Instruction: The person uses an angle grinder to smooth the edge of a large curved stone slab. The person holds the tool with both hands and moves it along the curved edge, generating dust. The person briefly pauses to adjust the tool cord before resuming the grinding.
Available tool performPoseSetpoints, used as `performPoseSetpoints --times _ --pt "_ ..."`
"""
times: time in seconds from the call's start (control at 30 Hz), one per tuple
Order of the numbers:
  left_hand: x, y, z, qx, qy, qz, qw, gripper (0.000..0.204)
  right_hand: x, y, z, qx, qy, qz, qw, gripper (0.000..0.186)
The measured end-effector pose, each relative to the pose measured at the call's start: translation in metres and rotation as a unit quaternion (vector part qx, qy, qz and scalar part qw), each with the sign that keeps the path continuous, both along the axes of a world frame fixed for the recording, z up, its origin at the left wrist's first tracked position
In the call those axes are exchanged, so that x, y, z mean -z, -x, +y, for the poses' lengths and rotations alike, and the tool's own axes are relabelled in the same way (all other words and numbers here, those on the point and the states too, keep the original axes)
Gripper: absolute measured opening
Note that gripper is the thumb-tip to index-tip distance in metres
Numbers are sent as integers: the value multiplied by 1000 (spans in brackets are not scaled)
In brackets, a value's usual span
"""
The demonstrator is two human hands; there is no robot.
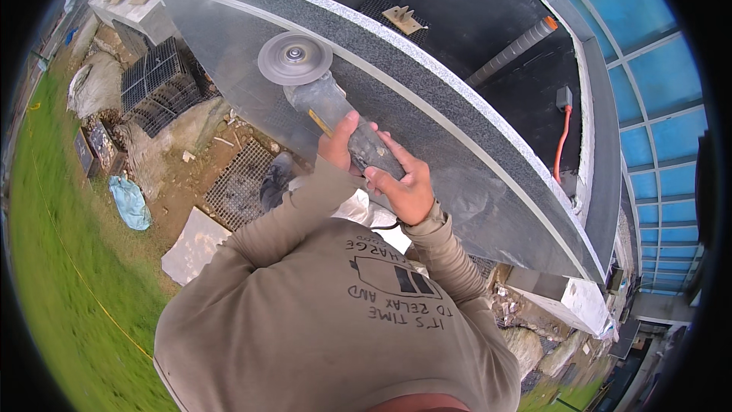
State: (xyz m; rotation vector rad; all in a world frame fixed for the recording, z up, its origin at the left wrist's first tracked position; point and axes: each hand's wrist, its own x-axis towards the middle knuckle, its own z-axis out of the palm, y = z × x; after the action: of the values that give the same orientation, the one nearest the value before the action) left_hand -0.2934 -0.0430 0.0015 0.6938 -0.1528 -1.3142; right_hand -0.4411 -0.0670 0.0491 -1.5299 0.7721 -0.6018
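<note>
A grey, dust-covered angle grinder [369, 145] is held in both my hands, its round disc [276, 65] at the far end. My left hand [337, 145] is closed round the body near a small yellow piece, thumb along the side. Farther back, my right hand [407, 185] wraps the rear of the body. The disc lies flat side up over a dark grey polished stone panel [465, 197], close to a pale strip [427, 107] along its upper edge. Whether the disc touches the stone cannot be told. Its face looks smeared, as if spinning.
Beyond the rough stone rim [396, 46] lies a dark recess with a grey pipe [512, 52], an orange conduit [563, 145] and a wooden float-like piece [404, 20]. At left are black plastic grids [158, 84], a blue bag [130, 202], a stone slab [195, 244] and grass [61, 259].
</note>
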Motion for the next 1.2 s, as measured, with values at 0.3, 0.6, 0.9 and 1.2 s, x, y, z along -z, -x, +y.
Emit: performPoseSetpoints --times 0.3,0.6,0.9,1.2 --pt "4 16 5 11 12 12 1000 39 5 16 7 3 39 -17 999 61" --pt "4 20 5 -12 27 22 999 38 2 17 8 -1 -3 -19 1000 62" --pt "3 1 -2 -3 22 40 999 43 6 1 -2 -3 5 -27 1000 61" --pt "5 -22 -11 -7 -22 51 998 44 13 -22 -13 -11 44 -32 998 61"
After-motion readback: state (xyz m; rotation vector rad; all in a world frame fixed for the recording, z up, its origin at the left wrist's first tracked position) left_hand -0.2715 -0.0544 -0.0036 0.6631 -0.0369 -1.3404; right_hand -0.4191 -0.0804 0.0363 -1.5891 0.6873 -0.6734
